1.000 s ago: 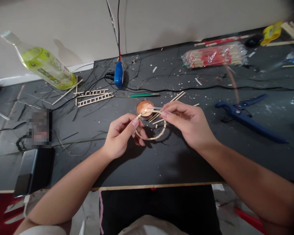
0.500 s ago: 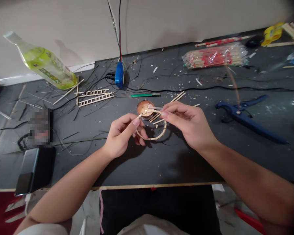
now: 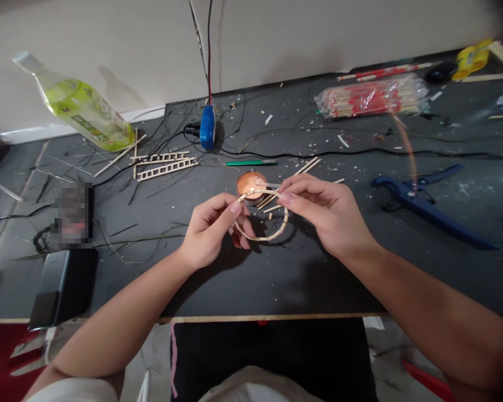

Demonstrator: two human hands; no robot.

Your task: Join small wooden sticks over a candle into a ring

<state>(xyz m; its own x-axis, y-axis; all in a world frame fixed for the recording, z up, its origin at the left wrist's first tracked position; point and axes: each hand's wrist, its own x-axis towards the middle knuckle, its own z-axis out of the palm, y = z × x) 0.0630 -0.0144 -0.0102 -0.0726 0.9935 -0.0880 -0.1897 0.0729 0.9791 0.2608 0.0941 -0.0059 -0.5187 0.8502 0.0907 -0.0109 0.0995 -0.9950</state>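
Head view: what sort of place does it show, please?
Probably a craft workspace: the dark tabletop holds ladder-like stick frames, a wrapped bundle of sticks and a blue cutter-like hand tool.

At the far left of the dark table (image 3: 235,293), near the pale wall (image 3: 276,36), is a bottle (image 3: 90,117) with a yellow-green label; right of it, a blue box (image 3: 208,127) sits with a black cord (image 3: 360,150) trailing away to the right. At far right lies a clear packet of red-and-pale sticks (image 3: 371,99), a yellow object (image 3: 473,60) beyond it, and nearer, a dark blue cutting tool (image 3: 438,213). A silver-and-black device (image 3: 52,285) rests at the near left edge
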